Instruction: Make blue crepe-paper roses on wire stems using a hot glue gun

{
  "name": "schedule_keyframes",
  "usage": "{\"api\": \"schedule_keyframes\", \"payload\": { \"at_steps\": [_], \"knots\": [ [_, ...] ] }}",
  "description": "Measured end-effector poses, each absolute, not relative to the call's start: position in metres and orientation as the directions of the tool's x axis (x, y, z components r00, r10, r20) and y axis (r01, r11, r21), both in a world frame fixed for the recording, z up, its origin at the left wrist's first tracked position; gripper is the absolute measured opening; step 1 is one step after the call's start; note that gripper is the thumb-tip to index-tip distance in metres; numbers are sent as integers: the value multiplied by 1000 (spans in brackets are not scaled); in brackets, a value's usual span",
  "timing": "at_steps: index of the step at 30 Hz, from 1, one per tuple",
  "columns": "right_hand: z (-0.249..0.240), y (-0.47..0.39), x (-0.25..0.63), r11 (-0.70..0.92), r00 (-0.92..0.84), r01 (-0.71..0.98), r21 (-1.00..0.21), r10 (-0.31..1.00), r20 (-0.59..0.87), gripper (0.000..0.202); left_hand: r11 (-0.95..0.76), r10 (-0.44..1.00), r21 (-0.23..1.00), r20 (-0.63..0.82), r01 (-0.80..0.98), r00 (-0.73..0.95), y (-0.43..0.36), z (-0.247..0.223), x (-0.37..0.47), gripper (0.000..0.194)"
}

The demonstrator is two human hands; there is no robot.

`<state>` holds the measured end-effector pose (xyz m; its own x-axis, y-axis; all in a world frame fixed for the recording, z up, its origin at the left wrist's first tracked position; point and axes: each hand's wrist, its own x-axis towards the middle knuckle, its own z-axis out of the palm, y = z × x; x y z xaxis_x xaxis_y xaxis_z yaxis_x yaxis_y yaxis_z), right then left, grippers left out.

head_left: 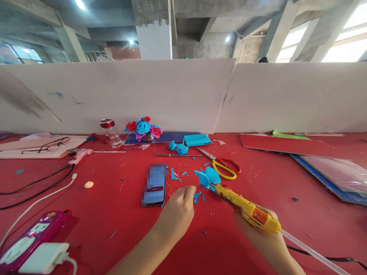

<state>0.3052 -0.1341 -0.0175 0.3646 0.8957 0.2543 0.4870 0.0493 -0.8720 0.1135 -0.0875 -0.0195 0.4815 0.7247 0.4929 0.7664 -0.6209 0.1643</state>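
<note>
Bare concrete beams (pixel 200 9) are showing beyond a whitish partition (pixel 129 91), which is standing along the far edge of a red tabletop (pixel 111 187). On the near right, the right hand (pixel 262 225) is grasping a yellow hot glue gun (pixel 243 202), with a clear glue stick (pixel 309 250) extending from its rear. Its nozzle is pointing left and meeting the near side of a blue paper flower (pixel 212 174), which is sitting near the middle of the scene, just beyond the hands. The left hand (pixel 180 204) is curling its fingers close beside the flower's near left side; whether it is pinching part of the flower, I cannot tell. Blue paper scraps (pixel 174 174) are lying around them. To the left, a smartphone (pixel 155 185) is resting flat. Farther back, scissors (pixel 222 168) with yellow and red handles are lying open, near small blue paper roses (pixel 181 149) and a folded blue paper sheet (pixel 197 140). At the far left of these, a multicoloured paper bouquet (pixel 143 128) is standing beside a red-lidded glass bottle (pixel 113 135).
</note>
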Motion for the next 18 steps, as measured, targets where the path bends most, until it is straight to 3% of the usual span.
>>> {"api": "schedule_keyframes", "payload": {
  "at_steps": [5, 11, 18],
  "knots": [
    [-19, -135, 305, 58, 373, 462, -885, 893, 254, 19, -585, 782, 413, 516, 698, 350, -88, -11, 115, 31],
    [-18, -137, 305, 70, 376, 465, -882, 887, 268, 19, -485, 874, 675, 393, 557, 285, -90, -3, 117, 24],
    [-17, -135, 309, 74, 331, 478, -875, 908, 258, 23, -292, 949, 883, 218, 369, 228, -91, 5, 120, 32]
  ]
}}
